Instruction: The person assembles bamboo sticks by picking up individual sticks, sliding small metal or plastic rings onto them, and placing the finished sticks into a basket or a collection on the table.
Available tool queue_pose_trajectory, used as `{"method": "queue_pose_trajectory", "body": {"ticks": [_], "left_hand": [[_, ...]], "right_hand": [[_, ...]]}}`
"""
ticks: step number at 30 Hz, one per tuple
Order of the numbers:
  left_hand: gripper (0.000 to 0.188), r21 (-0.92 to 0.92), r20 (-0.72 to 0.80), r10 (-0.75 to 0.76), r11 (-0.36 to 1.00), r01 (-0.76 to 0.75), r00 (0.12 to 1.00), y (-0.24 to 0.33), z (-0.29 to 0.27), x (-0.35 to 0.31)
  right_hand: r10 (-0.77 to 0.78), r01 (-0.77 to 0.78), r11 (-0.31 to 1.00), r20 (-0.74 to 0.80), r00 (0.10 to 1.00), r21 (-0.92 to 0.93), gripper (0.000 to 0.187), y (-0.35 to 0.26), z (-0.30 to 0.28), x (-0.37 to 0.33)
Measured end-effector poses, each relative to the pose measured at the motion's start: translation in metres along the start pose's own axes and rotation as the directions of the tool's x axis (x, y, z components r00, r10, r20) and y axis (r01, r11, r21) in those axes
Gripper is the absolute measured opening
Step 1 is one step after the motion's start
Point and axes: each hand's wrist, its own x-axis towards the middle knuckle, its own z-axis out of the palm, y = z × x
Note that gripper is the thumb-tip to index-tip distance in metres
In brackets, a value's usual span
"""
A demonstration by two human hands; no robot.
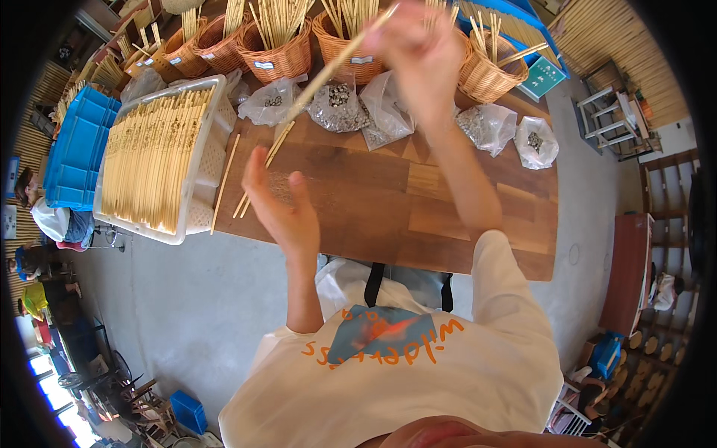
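Note:
My right hand (422, 56), raised over the far side of the table and blurred, pinches a long pale bamboo stick (328, 71) near its upper end. The stick slants down to the left, toward my left hand. My left hand (287, 209) is above the table's near left part, thumb and fingers apart, holding nothing. Beside its fingers, thin bamboo sticks (243, 205) lie on the wood, and another single stick (225, 187) lies further left. A white plastic crate (190, 168) packed with upright rows of bamboo sticks (153, 160) stands at the left.
Wicker baskets (276, 63) of sticks line the back of the wooden table (358, 194). In front of them sit clear bags (336, 108) of small grey pieces. Blue crates (78, 149) are at far left, a green sign (541, 78) at back right. A person (52, 216) is at far left.

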Motion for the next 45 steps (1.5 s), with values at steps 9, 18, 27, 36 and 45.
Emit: {"method": "queue_pose_trajectory", "body": {"ticks": [9,18,27,36,45], "left_hand": [[0.033,0.363,-0.027,-0.080,0.928,0.084,0.996,-0.058,-0.038,0.015],[0.032,0.715,0.047,-0.050,0.699,0.001,0.998,-0.138,-0.057,0.024],[0.032,0.865,0.112,-0.093,0.500,-0.051,0.989,-0.177,-0.051,0.034],[0.026,0.858,0.228,-0.092,0.489,-0.156,0.969,-0.192,-0.053,0.040],[0.024,0.551,0.207,-0.103,0.834,-0.029,0.973,-0.074,-0.029,0.015]], "right_hand": [[-0.034,0.117,0.461,0.114,0.993,-0.880,0.019,0.130,-0.084,0.179],[0.243,-0.102,0.116,-0.072,0.967,-0.988,0.021,0.221,-0.084,0.166],[0.135,0.128,-0.086,0.116,0.984,-0.988,0.020,0.219,-0.088,0.147],[0.571,0.239,0.341,0.402,0.715,-0.909,0.016,0.122,-0.030,0.037],[0.370,0.354,0.235,0.421,0.828,-0.905,0.011,0.161,-0.028,-0.050]]}}
